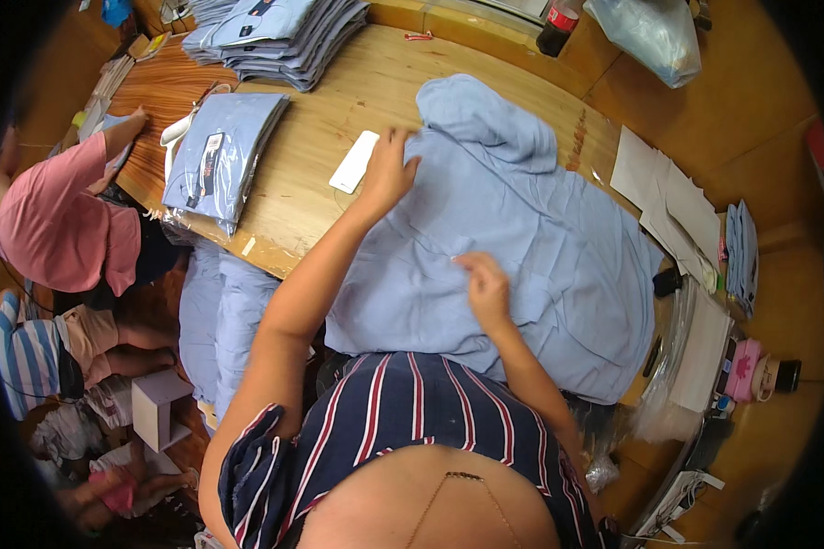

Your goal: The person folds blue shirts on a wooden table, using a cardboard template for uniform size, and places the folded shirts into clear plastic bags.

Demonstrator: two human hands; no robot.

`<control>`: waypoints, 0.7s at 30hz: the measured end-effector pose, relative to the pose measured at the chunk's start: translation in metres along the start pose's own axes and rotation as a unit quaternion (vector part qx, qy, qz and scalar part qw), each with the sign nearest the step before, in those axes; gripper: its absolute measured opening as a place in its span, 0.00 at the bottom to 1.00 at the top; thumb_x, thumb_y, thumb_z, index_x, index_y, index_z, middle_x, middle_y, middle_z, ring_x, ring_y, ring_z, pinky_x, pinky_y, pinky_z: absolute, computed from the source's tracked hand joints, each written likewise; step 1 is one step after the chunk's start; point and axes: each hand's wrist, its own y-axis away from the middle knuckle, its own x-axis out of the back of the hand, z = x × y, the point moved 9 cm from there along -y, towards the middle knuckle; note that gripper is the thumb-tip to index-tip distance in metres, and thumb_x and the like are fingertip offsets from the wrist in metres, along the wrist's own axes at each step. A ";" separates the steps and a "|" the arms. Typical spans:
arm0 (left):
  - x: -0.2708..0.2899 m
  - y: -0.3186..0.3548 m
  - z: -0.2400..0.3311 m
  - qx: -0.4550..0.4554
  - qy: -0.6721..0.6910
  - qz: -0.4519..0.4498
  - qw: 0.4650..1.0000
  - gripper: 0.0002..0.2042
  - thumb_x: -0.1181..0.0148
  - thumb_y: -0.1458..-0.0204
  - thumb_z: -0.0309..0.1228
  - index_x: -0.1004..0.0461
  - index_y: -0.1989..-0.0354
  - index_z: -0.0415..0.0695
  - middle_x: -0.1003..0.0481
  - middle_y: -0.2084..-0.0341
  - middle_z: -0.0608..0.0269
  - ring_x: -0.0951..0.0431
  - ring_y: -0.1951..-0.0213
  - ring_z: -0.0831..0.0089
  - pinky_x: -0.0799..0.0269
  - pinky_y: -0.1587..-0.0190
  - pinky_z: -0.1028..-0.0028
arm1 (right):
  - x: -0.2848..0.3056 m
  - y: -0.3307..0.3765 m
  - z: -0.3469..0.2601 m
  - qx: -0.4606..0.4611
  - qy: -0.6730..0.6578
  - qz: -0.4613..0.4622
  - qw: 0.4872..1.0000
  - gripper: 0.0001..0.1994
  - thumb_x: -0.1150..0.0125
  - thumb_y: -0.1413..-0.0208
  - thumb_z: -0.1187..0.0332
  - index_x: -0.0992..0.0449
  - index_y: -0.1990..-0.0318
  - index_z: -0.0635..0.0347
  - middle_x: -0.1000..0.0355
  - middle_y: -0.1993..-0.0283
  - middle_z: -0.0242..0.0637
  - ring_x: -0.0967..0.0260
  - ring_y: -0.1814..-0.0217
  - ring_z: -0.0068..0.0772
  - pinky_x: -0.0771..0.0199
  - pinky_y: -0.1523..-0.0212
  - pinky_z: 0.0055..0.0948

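The person's striped navy, red and white top (403, 412) fills the lower middle, with both forearms reaching out over a light blue shirt (531, 247) spread rumpled across the wooden counter (311, 183). The right hand (487, 288) pinches a fold of the shirt near its middle, fingers closed on the cloth. The left hand (389, 169) lies open and flat on the shirt's far left edge, just beside a white card (353, 162). Bagged folded shirts (222, 156) lie further left, near a person in pink (64, 224).
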 end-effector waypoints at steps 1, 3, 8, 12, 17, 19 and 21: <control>-0.014 0.018 0.004 -0.025 0.038 -0.101 0.994 0.12 0.44 0.61 0.21 0.33 0.64 0.39 0.32 0.68 0.54 0.30 0.67 0.61 0.34 0.65 0.68 | 0.017 0.000 0.021 -0.084 -0.036 0.065 0.994 0.12 0.57 0.57 0.84 0.28 0.67 0.64 0.30 0.69 0.38 0.32 0.71 0.29 0.31 0.70 0.23; -0.034 0.056 0.018 -0.107 0.076 -0.220 0.967 0.06 0.44 0.61 0.20 0.30 0.72 0.38 0.31 0.75 0.57 0.29 0.71 0.61 0.33 0.68 0.69 | 0.029 -0.010 0.033 -0.134 -0.044 0.074 0.987 0.09 0.56 0.53 0.82 0.28 0.68 0.65 0.30 0.69 0.37 0.32 0.71 0.24 0.32 0.71 0.20; -0.049 0.099 0.045 -0.097 0.106 -0.222 0.965 0.08 0.40 0.64 0.24 0.29 0.73 0.38 0.31 0.76 0.57 0.28 0.71 0.62 0.32 0.68 0.72 | 0.104 -0.018 0.042 -0.053 0.226 0.113 0.966 0.11 0.54 0.54 0.78 0.27 0.64 0.59 0.29 0.64 0.40 0.33 0.64 0.42 0.33 0.62 0.32; -0.059 0.115 0.045 -0.018 0.091 -0.179 0.979 0.12 0.37 0.68 0.25 0.28 0.72 0.37 0.31 0.73 0.56 0.28 0.71 0.62 0.32 0.67 0.71 | 0.296 0.090 0.098 -0.458 0.528 0.243 0.673 0.16 0.54 0.50 0.64 0.33 0.53 0.53 0.34 0.55 0.46 0.37 0.53 0.45 0.38 0.53 0.41; -0.063 0.113 0.056 -0.077 0.065 -0.157 0.982 0.08 0.37 0.68 0.24 0.26 0.76 0.39 0.31 0.74 0.57 0.29 0.72 0.63 0.32 0.68 0.71 | 0.353 0.202 0.134 -0.510 0.586 0.247 0.579 0.18 0.52 0.49 0.59 0.33 0.52 0.56 0.39 0.51 0.47 0.43 0.48 0.45 0.38 0.53 0.41; -0.065 0.112 0.057 -0.078 0.060 -0.159 0.982 0.07 0.37 0.68 0.24 0.26 0.77 0.40 0.31 0.75 0.58 0.29 0.72 0.64 0.33 0.69 0.71 | 0.357 0.205 0.142 -0.469 0.585 0.253 0.611 0.16 0.51 0.50 0.62 0.32 0.54 0.59 0.38 0.53 0.48 0.41 0.50 0.46 0.38 0.54 0.38; -0.073 0.113 0.048 -0.034 0.075 -0.177 0.981 0.06 0.38 0.68 0.24 0.26 0.77 0.40 0.31 0.77 0.59 0.29 0.74 0.65 0.33 0.70 0.72 | 0.365 0.208 0.152 -0.456 0.566 0.273 0.630 0.15 0.50 0.51 0.66 0.32 0.56 0.63 0.36 0.55 0.50 0.39 0.53 0.49 0.37 0.54 0.36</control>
